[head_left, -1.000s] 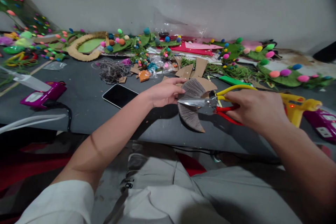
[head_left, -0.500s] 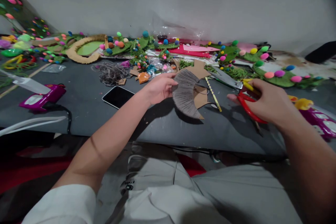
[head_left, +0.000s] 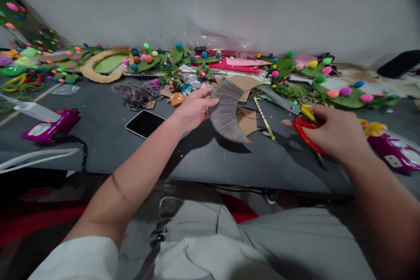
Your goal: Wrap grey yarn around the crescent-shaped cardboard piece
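Observation:
Over the middle of the dark table, my left hand (head_left: 196,111) pinches the left edge of a cardboard crescent wrapped in grey yarn (head_left: 226,111). Bare brown cardboard shows at its upper right end and lower tip. On the right, my right hand (head_left: 334,133) is closed on the red and yellow handles of scissors (head_left: 282,101), whose metal blades point up and left. Between the two hands lie a brown cardboard piece (head_left: 247,121) and a yellow twisted stick (head_left: 264,118).
A phone (head_left: 144,124) and tangled grey yarn (head_left: 139,92) lie left of my left hand. Purple power strips (head_left: 50,126) sit at both sides. Green garlands with coloured balls and a beige ring (head_left: 92,71) line the back by the wall.
The yarn-wrapped crescent has turned slightly in my left hand, and more bare cardboard shows at its upper end. The whole view has shifted a little. Both hands keep their hold.

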The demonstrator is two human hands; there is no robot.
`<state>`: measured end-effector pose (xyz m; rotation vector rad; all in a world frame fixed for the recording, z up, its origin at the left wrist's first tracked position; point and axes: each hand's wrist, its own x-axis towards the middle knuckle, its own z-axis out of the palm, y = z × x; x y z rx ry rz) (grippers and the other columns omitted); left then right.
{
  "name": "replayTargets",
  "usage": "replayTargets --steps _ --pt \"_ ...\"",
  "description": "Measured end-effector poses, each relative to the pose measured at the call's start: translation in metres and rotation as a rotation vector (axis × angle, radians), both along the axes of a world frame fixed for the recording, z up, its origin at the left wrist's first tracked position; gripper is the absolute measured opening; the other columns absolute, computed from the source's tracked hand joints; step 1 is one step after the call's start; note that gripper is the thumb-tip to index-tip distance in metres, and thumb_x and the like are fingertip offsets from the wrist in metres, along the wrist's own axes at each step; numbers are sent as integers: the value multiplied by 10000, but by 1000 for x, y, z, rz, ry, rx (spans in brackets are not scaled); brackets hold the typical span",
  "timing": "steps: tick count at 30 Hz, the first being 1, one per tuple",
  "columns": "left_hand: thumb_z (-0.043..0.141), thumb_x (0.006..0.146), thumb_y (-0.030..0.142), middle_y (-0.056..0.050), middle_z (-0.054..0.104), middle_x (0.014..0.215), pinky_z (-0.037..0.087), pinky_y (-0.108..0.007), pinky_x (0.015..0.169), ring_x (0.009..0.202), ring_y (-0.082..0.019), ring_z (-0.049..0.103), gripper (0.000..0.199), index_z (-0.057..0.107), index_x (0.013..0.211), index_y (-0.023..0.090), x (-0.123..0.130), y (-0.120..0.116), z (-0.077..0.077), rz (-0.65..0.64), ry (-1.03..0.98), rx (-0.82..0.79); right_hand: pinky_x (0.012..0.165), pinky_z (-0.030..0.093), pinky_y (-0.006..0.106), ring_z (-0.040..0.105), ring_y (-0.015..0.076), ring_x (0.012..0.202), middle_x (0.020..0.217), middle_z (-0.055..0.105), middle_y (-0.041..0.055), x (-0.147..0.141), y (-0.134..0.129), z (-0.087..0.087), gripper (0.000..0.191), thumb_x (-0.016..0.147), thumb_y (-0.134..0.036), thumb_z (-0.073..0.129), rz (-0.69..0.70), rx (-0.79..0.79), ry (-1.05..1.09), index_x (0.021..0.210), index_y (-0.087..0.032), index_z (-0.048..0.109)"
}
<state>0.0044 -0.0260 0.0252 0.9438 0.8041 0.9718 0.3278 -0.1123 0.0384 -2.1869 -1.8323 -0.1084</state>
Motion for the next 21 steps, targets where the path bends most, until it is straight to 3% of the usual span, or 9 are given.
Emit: replayTargets --steps 3,8,15,21 --pt "642 812 18 -62 742 878 537 -237 641 688 -122 687 280 687 1072 110 1 -1 -2 -24 -10 4 547 263 281 419 168 568 587 521 9 -11 -2 -4 590 699 -806 618 87 74 -19 660 -235 475" --pt "642 786 -12 -49 732 844 546 -247 644 690 -131 696 336 648 1101 107 2 -5 -2 -80 -80 -22 542 234 273 485 189 599 650 591 42 -23 -1 -12 511 736 -732 628 133 107 -94 756 -225 568" --pt "679 777 7 -16 706 820 524 -218 597 623 -95 661 321 639 1076 114 1 -7 -2 -131 -118 -47 553 190 276 560 210 658 687 619 46 -21 -1 -20 439 765 -658 644 192 173 -189 777 -221 607" --pt "680 771 4 19 648 733 510 -201 543 508 -57 567 338 659 1090 114 0 -8 0 -106 -94 -51 547 183 280 544 200 640 661 594 36 -18 -2 -18 413 763 -608 666 203 167 -223 697 -224 529"
